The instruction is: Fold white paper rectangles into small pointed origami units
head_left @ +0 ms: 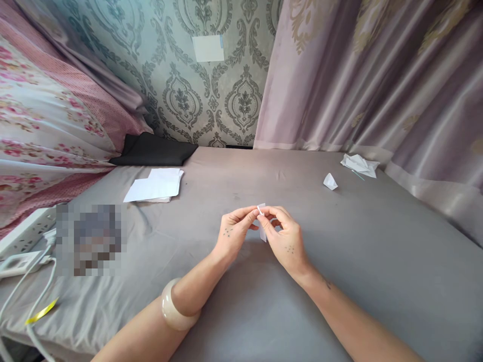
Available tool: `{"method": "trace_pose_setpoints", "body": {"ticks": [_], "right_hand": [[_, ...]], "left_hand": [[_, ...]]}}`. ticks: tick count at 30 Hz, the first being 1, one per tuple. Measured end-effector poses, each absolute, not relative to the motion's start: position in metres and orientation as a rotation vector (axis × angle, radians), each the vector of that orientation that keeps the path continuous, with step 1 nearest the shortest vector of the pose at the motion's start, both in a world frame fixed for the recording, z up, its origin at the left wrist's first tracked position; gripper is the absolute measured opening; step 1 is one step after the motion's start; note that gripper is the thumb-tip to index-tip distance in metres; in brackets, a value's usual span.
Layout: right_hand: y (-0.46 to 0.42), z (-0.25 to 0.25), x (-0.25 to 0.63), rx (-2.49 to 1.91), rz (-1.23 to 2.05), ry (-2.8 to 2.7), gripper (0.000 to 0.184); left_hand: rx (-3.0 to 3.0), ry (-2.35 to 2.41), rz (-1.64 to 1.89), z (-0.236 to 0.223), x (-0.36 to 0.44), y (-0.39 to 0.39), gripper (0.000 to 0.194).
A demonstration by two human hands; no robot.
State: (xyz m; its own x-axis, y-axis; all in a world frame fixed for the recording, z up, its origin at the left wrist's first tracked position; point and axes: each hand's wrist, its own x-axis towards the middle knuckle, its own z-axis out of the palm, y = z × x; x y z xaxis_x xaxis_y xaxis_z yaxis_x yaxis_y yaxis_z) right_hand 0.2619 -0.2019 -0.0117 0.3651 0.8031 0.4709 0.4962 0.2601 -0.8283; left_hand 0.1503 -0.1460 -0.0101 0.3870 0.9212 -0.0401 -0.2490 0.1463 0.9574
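Observation:
Both of my hands meet over the middle of the grey cloth surface [211, 191], pinching one small piece of white paper [263, 234]. My left hand [236, 229] grips it at the top between thumb and index finger. From the other side my right hand [285, 231] pinches the same spot, fingers curled behind. The paper looks folded at the pinch, and a narrow strip of it hangs below the fingers. Part of it is hidden by my fingertips. A pale bangle [177, 306] circles my left forearm.
Stacked white paper [154, 185] lies at left, before a folded black cloth [154, 150]. A folded paper piece [330, 181] and crumpled white papers [358, 163] rest at right. Power strips [26, 231] with cables and a yellow strip [42, 311] occupy the left edge. Curtains [339, 75] border the surface.

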Motion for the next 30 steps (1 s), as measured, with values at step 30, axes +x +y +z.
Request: {"method": "trace_pose_setpoints", "body": {"ticks": [30], "right_hand": [[-0.209,0.007,0.264,-1.397,0.617,-1.218,0.018]], "left_hand": [[1.125,0.400,0.722,-0.009,0.132,-0.125,0.021]]}}
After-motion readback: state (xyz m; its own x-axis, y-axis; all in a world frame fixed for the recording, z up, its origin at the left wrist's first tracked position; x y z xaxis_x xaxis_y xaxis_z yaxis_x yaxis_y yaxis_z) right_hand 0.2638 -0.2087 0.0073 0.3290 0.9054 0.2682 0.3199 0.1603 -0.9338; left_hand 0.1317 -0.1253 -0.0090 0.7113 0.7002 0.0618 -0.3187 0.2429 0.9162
